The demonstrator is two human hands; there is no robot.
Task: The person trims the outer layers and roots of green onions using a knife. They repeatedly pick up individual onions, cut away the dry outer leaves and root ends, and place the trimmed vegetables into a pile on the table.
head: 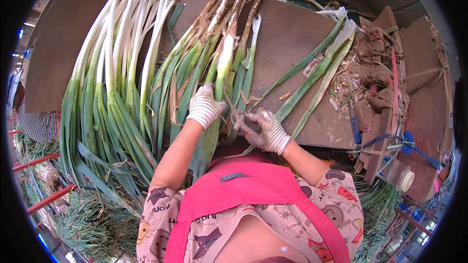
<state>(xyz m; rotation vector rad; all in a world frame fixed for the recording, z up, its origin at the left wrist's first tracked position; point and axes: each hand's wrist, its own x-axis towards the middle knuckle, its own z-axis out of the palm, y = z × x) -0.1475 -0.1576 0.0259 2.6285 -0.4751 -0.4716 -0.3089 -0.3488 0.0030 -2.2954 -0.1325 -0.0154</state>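
Observation:
My left hand [207,105], in a striped glove, is closed round the green part of a long green onion [226,58] whose stem is partly bare white and brown nearer the root. My right hand [265,129], gloved too, grips blurred dry outer leaves [239,118] just right of that stalk. Unpeeled green onions with brown, soil-stained stems [199,51] lie around it on the brown board [285,40]. To the left rests a bundle of green onions with clean white stems [122,44], roots at the far edge, leaves hanging over the near edge.
Stripped leaves [310,80] lie on the right of the board, beside dry scraps [342,87], a blue-handled tool [354,128] and wooden pieces tied with blue cord [407,142]. A clear plastic bottle [398,175] hangs at the right. More green onions [91,223] lie below left, by red bars [51,199].

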